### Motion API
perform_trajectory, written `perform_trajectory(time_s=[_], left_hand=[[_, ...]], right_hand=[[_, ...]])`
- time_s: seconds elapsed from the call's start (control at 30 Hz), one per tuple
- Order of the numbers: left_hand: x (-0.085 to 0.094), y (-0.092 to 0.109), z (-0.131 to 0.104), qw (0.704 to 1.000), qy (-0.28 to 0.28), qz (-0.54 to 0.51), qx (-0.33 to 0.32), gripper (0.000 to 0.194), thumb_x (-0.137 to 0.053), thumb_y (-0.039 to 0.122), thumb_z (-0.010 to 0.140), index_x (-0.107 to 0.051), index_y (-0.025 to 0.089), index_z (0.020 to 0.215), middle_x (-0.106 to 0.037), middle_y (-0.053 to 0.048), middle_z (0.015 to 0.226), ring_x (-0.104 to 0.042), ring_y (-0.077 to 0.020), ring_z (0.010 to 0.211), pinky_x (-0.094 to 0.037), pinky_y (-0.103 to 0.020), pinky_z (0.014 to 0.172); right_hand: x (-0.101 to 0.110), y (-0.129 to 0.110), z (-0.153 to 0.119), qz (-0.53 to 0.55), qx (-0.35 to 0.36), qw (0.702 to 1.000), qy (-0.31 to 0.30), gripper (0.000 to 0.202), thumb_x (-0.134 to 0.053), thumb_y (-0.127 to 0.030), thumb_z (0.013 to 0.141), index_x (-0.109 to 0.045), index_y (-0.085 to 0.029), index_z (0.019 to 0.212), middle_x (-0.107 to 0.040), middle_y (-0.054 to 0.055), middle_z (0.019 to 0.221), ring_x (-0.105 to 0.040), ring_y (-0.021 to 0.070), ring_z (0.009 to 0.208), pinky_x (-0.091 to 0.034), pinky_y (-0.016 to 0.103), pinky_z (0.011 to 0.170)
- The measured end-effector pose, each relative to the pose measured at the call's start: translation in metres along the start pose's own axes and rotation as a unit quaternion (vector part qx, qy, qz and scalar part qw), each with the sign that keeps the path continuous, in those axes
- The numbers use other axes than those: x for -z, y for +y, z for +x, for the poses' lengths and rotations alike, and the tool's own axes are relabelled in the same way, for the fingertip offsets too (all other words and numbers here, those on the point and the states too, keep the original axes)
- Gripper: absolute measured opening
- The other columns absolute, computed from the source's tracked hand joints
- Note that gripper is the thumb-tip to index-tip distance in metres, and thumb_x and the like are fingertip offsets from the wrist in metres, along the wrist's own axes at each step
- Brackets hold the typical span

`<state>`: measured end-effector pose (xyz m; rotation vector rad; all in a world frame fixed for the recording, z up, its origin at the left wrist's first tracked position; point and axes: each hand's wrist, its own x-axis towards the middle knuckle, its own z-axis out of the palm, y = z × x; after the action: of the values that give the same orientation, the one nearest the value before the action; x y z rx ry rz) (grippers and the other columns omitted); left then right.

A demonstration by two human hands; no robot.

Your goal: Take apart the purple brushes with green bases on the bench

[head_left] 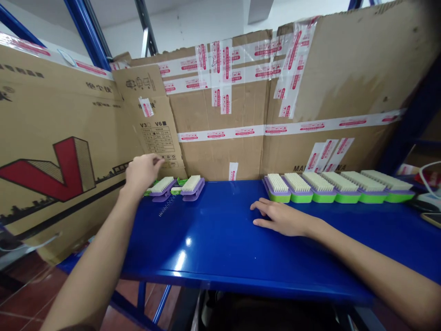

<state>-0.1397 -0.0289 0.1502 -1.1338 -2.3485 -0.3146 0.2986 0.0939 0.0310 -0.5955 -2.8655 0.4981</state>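
Note:
My left hand (142, 174) is raised at the left, just above a purple brush part (162, 186) with cream bristles facing up. Its fingers are bent together in a pinch; whatever they may hold is too small or hidden to make out. A second purple brush part (193, 185) lies to its right, with a green piece (181, 182) close beside it. Small metal springs (167, 205) lie in front of these parts. My right hand (275, 216) rests on the blue tabletop (220, 248), fingers loosely spread and holding nothing, near a row of several green-and-purple brushes (324, 186).
Taped cardboard panels (220, 158) stand along the back, and a printed cardboard sheet (44, 115) closes off the left side. A blue post (403, 96) rises at the right. A phone-like object (432, 219) and a white cable (425, 179) lie at the right edge.

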Motion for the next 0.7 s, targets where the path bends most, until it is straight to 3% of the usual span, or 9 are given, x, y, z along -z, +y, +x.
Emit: perform_trajectory(time_s=[0.07, 0.13, 0.17, 0.23, 0.27, 0.37, 0.47, 0.57, 0.7], left_hand=[[-0.003, 0.041, -0.006, 0.984, 0.056, -0.135, -0.103, 0.036, -0.052, 0.049, 0.107, -0.076, 0.023, 0.115, -0.081, -0.009, 0.113, -0.074, -0.0274, 0.103, -0.056, -0.037, 0.089], [-0.016, 0.083, -0.022, 0.948, 0.075, -0.233, -0.202, 0.036, -0.048, 0.044, 0.111, -0.074, 0.02, 0.118, -0.081, -0.009, 0.112, -0.074, -0.0232, 0.099, -0.057, -0.034, 0.089], [-0.024, 0.103, -0.032, 0.934, 0.077, -0.236, -0.256, 0.037, -0.045, 0.042, 0.112, -0.073, 0.019, 0.121, -0.08, -0.01, 0.115, -0.074, -0.0224, 0.1, -0.057, -0.034, 0.089], [-0.042, 0.131, -0.052, 0.911, 0.072, -0.146, -0.38, 0.038, -0.041, 0.039, 0.114, -0.072, 0.019, 0.125, -0.077, -0.011, 0.122, -0.072, -0.0248, 0.111, -0.054, -0.038, 0.098], [-0.051, 0.14, -0.06, 0.903, 0.063, -0.125, -0.407, 0.036, -0.046, 0.042, 0.113, -0.072, 0.021, 0.125, -0.076, -0.011, 0.125, -0.07, -0.0269, 0.115, -0.053, -0.04, 0.101], [-0.072, 0.143, -0.072, 0.899, 0.052, -0.095, -0.425, 0.034, -0.049, 0.039, 0.112, -0.07, 0.021, 0.133, -0.073, -0.012, 0.135, -0.069, -0.029, 0.12, -0.05, -0.043, 0.104], [-0.087, 0.126, -0.065, 0.912, 0.046, -0.063, -0.403, 0.034, -0.052, 0.029, 0.109, -0.068, 0.017, 0.136, -0.069, -0.019, 0.144, -0.066, -0.034, 0.129, -0.047, -0.048, 0.109], [-0.101, 0.109, -0.052, 0.923, 0.026, -0.035, -0.381, 0.031, -0.055, 0.02, 0.104, -0.071, 0.014, 0.129, -0.074, -0.021, 0.134, -0.069, -0.0358, 0.126, -0.046, -0.051, 0.111], [-0.117, 0.099, -0.042, 0.928, -0.001, -0.019, -0.371, 0.038, -0.053, 0.004, 0.096, -0.075, 0.018, 0.124, -0.077, -0.018, 0.128, -0.072, -0.0307, 0.122, -0.046, -0.045, 0.111]], right_hand=[[0.0, 0.001, 0.001, 0.0, 0.001, 1.0, 0.003, 0.042, -0.055, -0.049, 0.108, -0.06, -0.019, 0.137, -0.065, 0.012, 0.121, -0.069, 0.024, 0.091, -0.053, 0.04, 0.087], [-0.001, 0.003, 0.002, 0.002, 0.001, 1.0, 0.008, 0.039, -0.056, -0.046, 0.108, -0.062, -0.019, 0.136, -0.065, 0.01, 0.115, -0.067, 0.0221, 0.087, -0.052, 0.039, 0.085], [-0.002, 0.004, 0.003, 0.004, 0.002, 1.0, 0.013, 0.038, -0.056, -0.046, 0.108, -0.062, -0.019, 0.134, -0.065, 0.009, 0.112, -0.065, 0.0213, 0.085, -0.052, 0.038, 0.084], [-0.003, 0.008, 0.005, 0.006, 0.007, 1.0, 0.026, 0.035, -0.057, -0.044, 0.108, -0.064, -0.019, 0.132, -0.066, 0.007, 0.107, -0.063, 0.0204, 0.083, -0.051, 0.037, 0.082], [-0.004, 0.009, 0.006, 0.009, 0.013, 0.999, 0.031, 0.033, -0.057, -0.043, 0.109, -0.065, -0.019, 0.13, -0.066, 0.007, 0.105, -0.062, 0.02, 0.082, -0.051, 0.036, 0.082], [-0.005, 0.011, 0.008, 0.012, 0.024, 0.999, 0.039, 0.03, -0.058, -0.042, 0.109, -0.066, -0.019, 0.127, -0.066, 0.006, 0.103, -0.062, 0.0195, 0.083, -0.05, 0.035, 0.081], [-0.005, 0.012, 0.008, 0.015, 0.023, 0.999, 0.043, 0.029, -0.06, -0.041, 0.108, -0.066, -0.019, 0.125, -0.066, 0.006, 0.101, -0.061, 0.0191, 0.082, -0.049, 0.034, 0.08], [-0.005, 0.011, 0.007, 0.016, 0.021, 0.999, 0.043, 0.029, -0.06, -0.041, 0.108, -0.067, -0.019, 0.125, -0.066, 0.005, 0.099, -0.06, 0.0188, 0.08, -0.048, 0.034, 0.078], [-0.005, 0.013, 0.007, 0.018, 0.03, 0.998, 0.049, 0.027, -0.059, -0.038, 0.108, -0.067, -0.019, 0.124, -0.067, 0.005, 0.097, -0.061, 0.0185, 0.079, -0.048, 0.033, 0.077]])
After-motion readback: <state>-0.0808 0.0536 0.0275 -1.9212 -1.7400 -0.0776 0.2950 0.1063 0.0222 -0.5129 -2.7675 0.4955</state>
